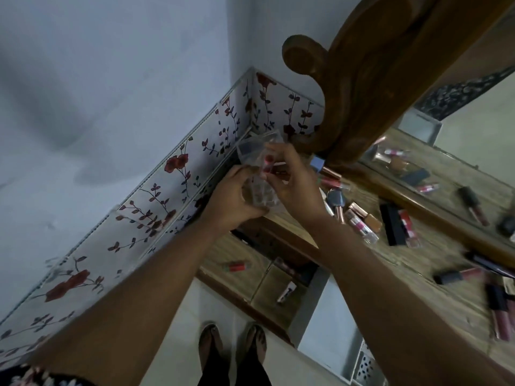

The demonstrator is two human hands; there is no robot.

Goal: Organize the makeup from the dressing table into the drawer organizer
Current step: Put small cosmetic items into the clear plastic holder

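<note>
While both arms reached up toward the middle of the frame, the left hand point(232, 196) curled its fingers round the lower side of a clear plastic box point(257, 168), and the right hand point(295, 179) gripped the same box from the other side, its fingertips pressed against the upper part. Small red and dark items showed through the see-through walls, though blur made them hard to name. That box was held in the air just above the left end of the wooden dressing table point(412, 263), close to the carved wooden mirror frame point(362, 79).

Right of the hands, makeup lay scattered across the tabletop: a pink lip gloss tube point(362, 227) beside a bottle of foundation point(372, 220), a brush with a rose-gold handle point(337, 203), a black case point(391, 228), and a dark-capped lipstick point(457, 275) further toward the right edge. More tubes lay at the far right, blurred.

Below the hands, in the lower middle of the frame, an open drawer point(223, 256) held a clear organizer point(264, 282) with a red tube point(235, 266) and another small tube point(285, 292) in separate compartments. A floral-patterned wall strip point(172, 174) ran diagonally on the left, and the person's feet point(234, 346) stood on the pale floor at the bottom.
</note>
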